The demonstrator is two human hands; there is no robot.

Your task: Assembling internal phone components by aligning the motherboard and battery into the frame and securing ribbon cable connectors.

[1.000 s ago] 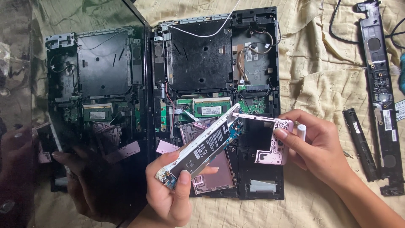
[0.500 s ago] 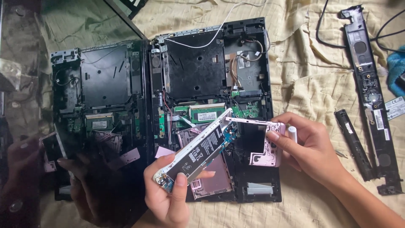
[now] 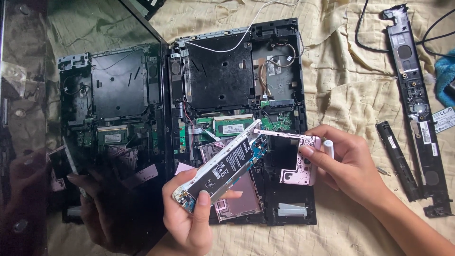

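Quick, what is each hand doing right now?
Left hand: closed on the opened phone.
Right hand: closed on the pink back cover and a white tool.

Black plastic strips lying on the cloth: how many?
2. A long black strip at the right edge and a short black strip just left of it, near the right hand. More may lie off-frame.

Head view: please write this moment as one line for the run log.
left hand: holds opened phone | right hand: lifts pink back cover, white tool | below: opened laptop base, cloth
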